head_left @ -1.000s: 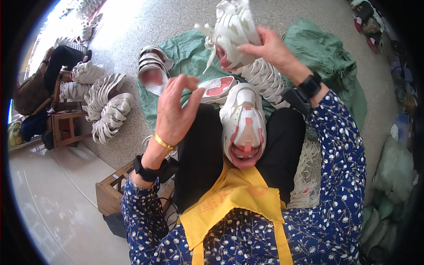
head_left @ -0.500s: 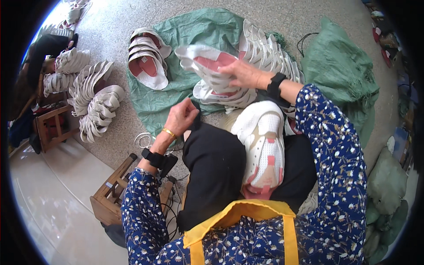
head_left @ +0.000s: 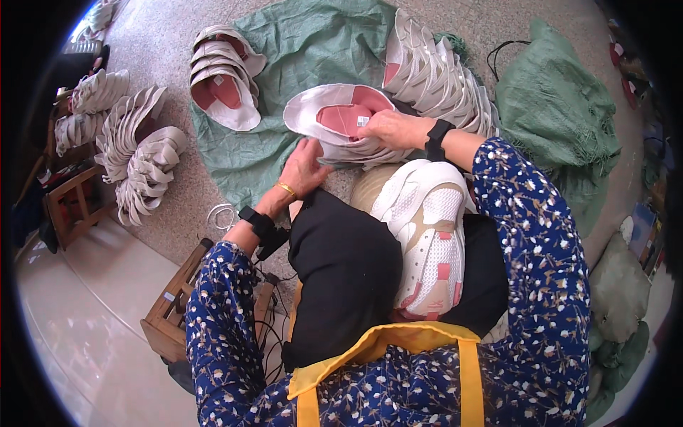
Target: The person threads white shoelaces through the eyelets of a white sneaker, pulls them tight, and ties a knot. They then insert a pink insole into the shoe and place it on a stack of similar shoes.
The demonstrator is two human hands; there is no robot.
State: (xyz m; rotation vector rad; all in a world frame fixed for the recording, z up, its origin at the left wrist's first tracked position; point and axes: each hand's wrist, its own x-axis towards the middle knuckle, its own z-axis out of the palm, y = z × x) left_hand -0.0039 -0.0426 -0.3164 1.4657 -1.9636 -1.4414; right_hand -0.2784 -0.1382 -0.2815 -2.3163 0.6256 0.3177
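Note:
My right hand [head_left: 400, 131] grips the heel end of a white shoe upper [head_left: 302, 116] with a pink lining. It sits on a small stack of similar uppers [head_left: 366, 156] in front of my knees. Beside the near left edge of that stack is my left hand [head_left: 304, 169], its fingers loosely bent and the thumb apart, with nothing seen in it. A white and beige sneaker [head_left: 435, 249] with pink patches rests between my thighs, partly over a dark trouser leg.
Green woven sheeting [head_left: 284, 53] lies on the floor under nested uppers [head_left: 226, 99] and a long row of uppers [head_left: 434, 71]. A green sack [head_left: 555, 107] stands at the right. More uppers [head_left: 135, 153] lie left, near a wooden stool [head_left: 171, 302] and cables.
My right hand has lowered the upper onto the stack, where it lies flatter. My left hand has moved right and forward toward the stack, its closed fingers loosening.

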